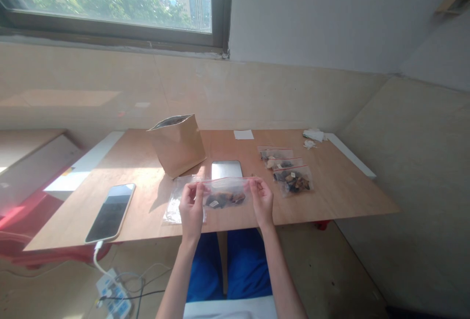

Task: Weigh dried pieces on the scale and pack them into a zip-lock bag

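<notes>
Head view: I see both hands — left hand (191, 206), right hand (261, 200) — pinching the zip bag (224, 194) above the surface's (330, 196) near edge; a loose pinch could spill its contents.

The wooden table (341, 191) carries a paper bag (178, 145), phone (111, 212), scale (226, 169) and filled pouches (290, 172)

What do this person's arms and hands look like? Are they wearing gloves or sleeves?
No gloves or sleeves show: the left hand and right hand are bare, forearms uncovered to the picture's edge. No watch, rings or markings are visible. Blue trousers show below.
</notes>
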The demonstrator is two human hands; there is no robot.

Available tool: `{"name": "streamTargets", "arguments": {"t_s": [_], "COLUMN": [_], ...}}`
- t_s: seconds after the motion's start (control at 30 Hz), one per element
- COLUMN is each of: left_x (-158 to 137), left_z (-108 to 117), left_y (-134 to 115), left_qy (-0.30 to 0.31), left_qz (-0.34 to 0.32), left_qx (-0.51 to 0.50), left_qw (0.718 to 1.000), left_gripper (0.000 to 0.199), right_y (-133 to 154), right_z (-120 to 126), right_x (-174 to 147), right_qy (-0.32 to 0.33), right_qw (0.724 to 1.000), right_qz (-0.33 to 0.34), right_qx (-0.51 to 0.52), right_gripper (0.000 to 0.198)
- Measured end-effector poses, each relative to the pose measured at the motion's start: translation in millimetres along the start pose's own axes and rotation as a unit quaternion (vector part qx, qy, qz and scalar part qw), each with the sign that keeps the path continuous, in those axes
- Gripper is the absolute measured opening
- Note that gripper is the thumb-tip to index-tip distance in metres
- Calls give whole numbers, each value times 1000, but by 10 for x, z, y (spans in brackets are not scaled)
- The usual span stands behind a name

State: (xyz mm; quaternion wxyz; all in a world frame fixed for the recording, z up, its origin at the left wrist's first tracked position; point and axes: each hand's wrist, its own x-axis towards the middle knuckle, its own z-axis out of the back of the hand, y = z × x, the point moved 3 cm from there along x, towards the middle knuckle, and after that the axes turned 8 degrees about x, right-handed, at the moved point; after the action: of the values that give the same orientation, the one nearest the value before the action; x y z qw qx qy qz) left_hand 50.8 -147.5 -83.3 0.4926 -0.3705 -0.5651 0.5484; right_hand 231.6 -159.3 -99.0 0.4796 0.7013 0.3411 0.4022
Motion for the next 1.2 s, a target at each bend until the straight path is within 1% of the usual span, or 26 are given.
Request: {"name": "streamTargets", "arguments": {"t_s": [0.07,0.13,0.23,0.4,0.5,0.6,0.67,0.77,0.9,0.97,1.03,1.2], "left_x": [-15,-23,-30,-35,-32,-25,-21,-23,-33,-39,-44,-54], "left_z": [-18,-28,-31,-27,-30,-25,-24,-27,-42,-45,-40,-30], "left_y": [-6,-3,17,80,105,95,70,35,30,29,21,7], "left_qy": [-2,5,19,17,20,7,-1,-8,2,13,22,61], "left_qz": [18,28,27,10,-15,-39,-44,-28,13,21,19,9], "left_qx": [-28,-42,-21,22,50,80,87,57,-28,-52,-54,-25], "left_qw": [999,999,999,1000,998,996,995,998,1000,998,998,998], "left_gripper": [25,26,27,27,26,26,26,28,28,27,27,26], "right_y": [-9,-7,7,27,31,27,19,12,32,56,83,123], "right_z": [-10,-10,-14,-17,-8,-6,-8,-25,-75,-88,-88,-77], "right_x": [-6,-9,-11,-18,-22,-24,-25,-28,-46,-59,-67,-69], "right_qy": [5,-10,-31,-39,-44,-44,-47,-34,28,47,47,18], "right_qw": [1000,1000,999,999,999,999,999,999,999,998,998,1000], "right_qz": [-18,-23,-20,-6,0,-4,-10,-17,-26,-28,-26,-22], "right_qx": [12,16,12,5,-7,-14,-8,9,24,19,14,11], "right_gripper": [25,26,28,29,29,29,28,27,25,24,22,23]}}
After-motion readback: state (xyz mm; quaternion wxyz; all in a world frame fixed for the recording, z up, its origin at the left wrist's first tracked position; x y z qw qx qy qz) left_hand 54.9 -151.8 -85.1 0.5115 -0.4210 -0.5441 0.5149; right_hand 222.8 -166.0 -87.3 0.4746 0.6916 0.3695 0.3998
